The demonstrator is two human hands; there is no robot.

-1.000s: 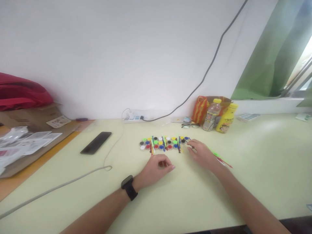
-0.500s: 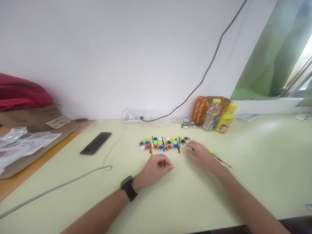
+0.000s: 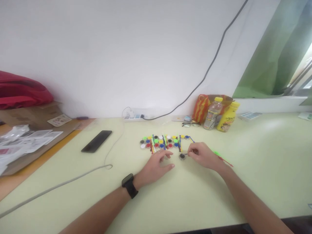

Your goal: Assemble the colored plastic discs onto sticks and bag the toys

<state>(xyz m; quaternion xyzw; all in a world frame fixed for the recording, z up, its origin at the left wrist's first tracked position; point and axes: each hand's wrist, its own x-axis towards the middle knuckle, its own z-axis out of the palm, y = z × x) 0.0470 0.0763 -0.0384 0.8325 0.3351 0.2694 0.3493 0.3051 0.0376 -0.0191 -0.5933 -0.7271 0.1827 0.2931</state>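
Note:
My right hand (image 3: 201,155) pinches a thin black stick (image 3: 186,154), which points left and reaches a small round pot with a black top (image 3: 182,157). That pot sits on the table in front of the others. To its left is my left hand (image 3: 158,165), palm down with thumb and fingers apart, holding nothing. Beyond both hands stand rows of small round pots (image 3: 143,146) with coloured tops, and thin coloured sticks (image 3: 179,143) lie across them in bundles. A blue stick (image 3: 191,139) touches a blue-topped pot (image 3: 187,137) at the right end.
Red and green sticks (image 3: 226,161) lie beside my right wrist. A phone (image 3: 97,141) and a grey cable (image 3: 60,185) are on the left. Glasses (image 3: 190,124), a clear bottle (image 3: 213,113), a yellow bottle (image 3: 228,117) and a power strip (image 3: 134,118) stand near the wall.
My right hand has come back toward me with the black stick, and the black-topped pot now sits apart from the rows. My left hand's fingers have spread from a curl.

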